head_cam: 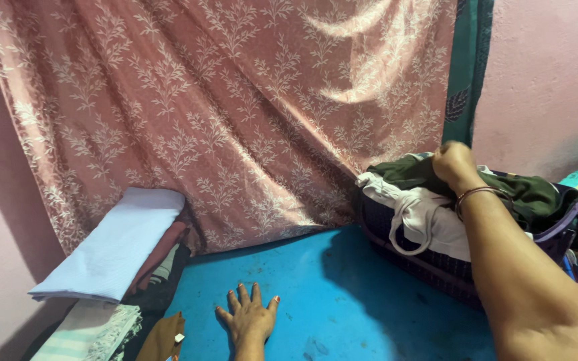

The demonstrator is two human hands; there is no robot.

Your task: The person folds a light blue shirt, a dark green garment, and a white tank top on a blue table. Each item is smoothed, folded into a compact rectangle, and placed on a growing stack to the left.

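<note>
Right hand (455, 164): fingers closed in a fist on the dark green garment (536, 194) at the top of the laundry basket (436, 264), far right. Left hand (249, 319): fingers spread flat, palm down on the blue surface (342, 301), gripping nothing. Folded clothes stack (112, 247) lies at left, against the patterned curtain (235, 100).

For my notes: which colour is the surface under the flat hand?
Bright blue surface, seen in the head view.
</note>
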